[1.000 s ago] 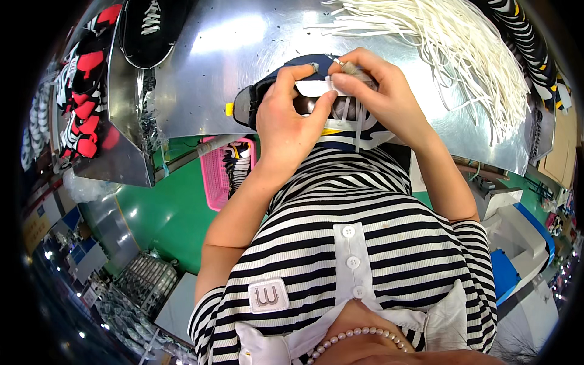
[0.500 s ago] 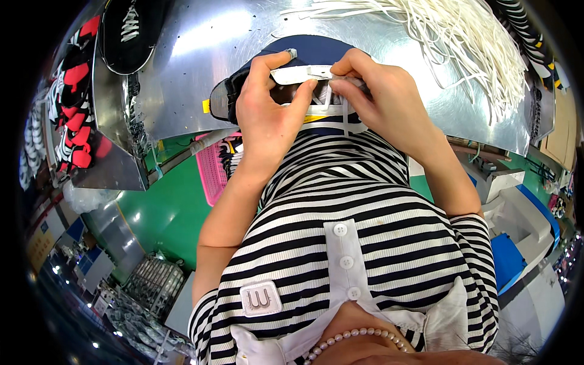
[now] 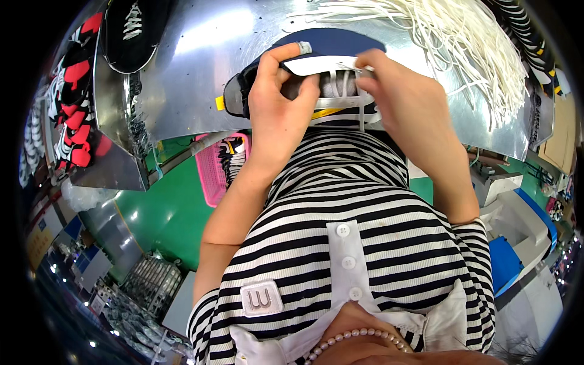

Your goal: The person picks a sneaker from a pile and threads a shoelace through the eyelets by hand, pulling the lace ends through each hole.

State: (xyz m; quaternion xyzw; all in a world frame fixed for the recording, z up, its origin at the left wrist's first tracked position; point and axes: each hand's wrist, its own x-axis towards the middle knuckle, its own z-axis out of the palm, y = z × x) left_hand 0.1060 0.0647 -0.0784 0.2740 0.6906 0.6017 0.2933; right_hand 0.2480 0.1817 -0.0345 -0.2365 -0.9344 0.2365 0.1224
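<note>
— What's the shoe like?

— One navy shoe (image 3: pixel 331 44) with a white band along its opening, a grey lining inside and a yellow stripe low on its side. A small yellow tag sticks out at its left end. It sits at the near edge of the counter (image 3: pixel 194 67), right against the person's striped shirt (image 3: pixel 359 243).

— And the hands?

— Two, both on the shoe. The left hand (image 3: pixel 277 109) is wrapped around the shoe's left part, thumb pressed onto the white band. The right hand (image 3: pixel 401 100) pinches that white edge from the other side, fingers closed on it. A white lace (image 3: pixel 362 100) runs down from under the right fingers.

— What's the surface?

— Shiny sheet metal, curved by the lens, catching bright glare. At the far right lies one big heap of loose white laces (image 3: pixel 462 42); too many strands to count.

— Anything else up there?

— One black shoe with white lacing (image 3: pixel 131 30) at the far left. Beside that, a stack of red and black shoe parts (image 3: pixel 76 103); I can't count them.

— The room?

— A green floor (image 3: pixel 170 213) below the counter, one pink plastic basket (image 3: pixel 216 170) standing on it with striped pieces inside, and one white and blue machine (image 3: pixel 517 219) on the right.
</note>
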